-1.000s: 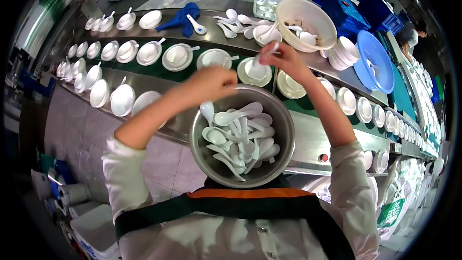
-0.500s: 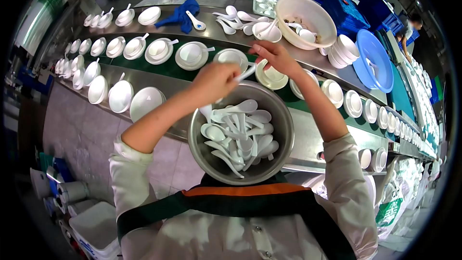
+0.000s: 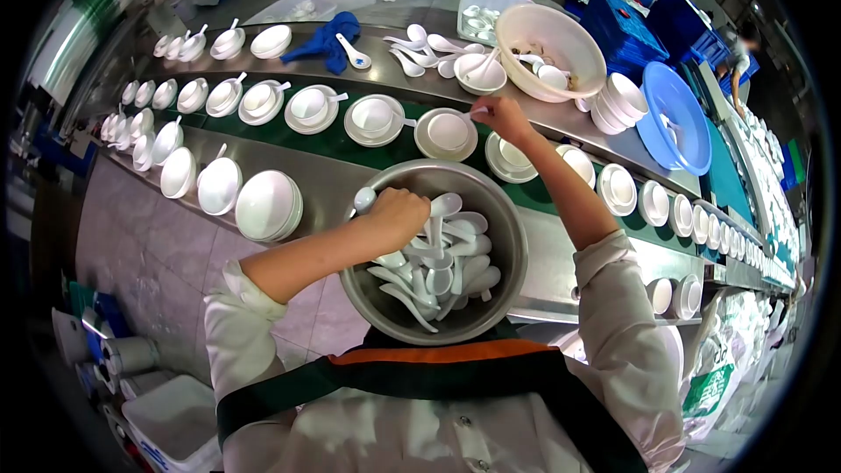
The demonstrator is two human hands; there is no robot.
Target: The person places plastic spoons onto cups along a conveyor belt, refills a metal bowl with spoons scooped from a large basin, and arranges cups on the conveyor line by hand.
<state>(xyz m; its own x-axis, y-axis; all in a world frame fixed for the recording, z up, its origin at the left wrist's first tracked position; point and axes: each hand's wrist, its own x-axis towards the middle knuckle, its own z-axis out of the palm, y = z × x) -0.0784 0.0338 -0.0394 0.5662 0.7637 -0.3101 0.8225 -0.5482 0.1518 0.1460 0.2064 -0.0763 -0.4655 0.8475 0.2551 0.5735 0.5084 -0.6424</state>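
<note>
A steel bowl (image 3: 519, 250) full of white spoons (image 3: 441, 281) is in front of my body. My left hand (image 3: 399, 217) is closed over the spoons at its left side; its fingertips are hidden. One spoon (image 3: 364, 201) rests by the bowl's rim beside that hand. Further forward, my right hand (image 3: 499, 116) pinches the end of a white spoon (image 3: 478, 111). This is at the right edge of a saucer holding a small bowl (image 3: 448, 132), on the green belt (image 3: 399, 156). To the left, another small bowl (image 3: 372, 117) sits on a saucer with a spoon handle sticking out.
Place settings line the belt on both sides. Stacked bowls (image 3: 269, 205) are on the near ledge. Behind the belt are a blue cloth (image 3: 330, 40), loose spoons (image 3: 417, 59), a cream basin (image 3: 589, 39) and a blue basin (image 3: 657, 114). A co-worker (image 3: 738, 61) is at far right.
The settings on the belt have shifted left. My left hand has come down from the belt into the steel bowl. The right hand, earlier without a spoon, now pinches one.
</note>
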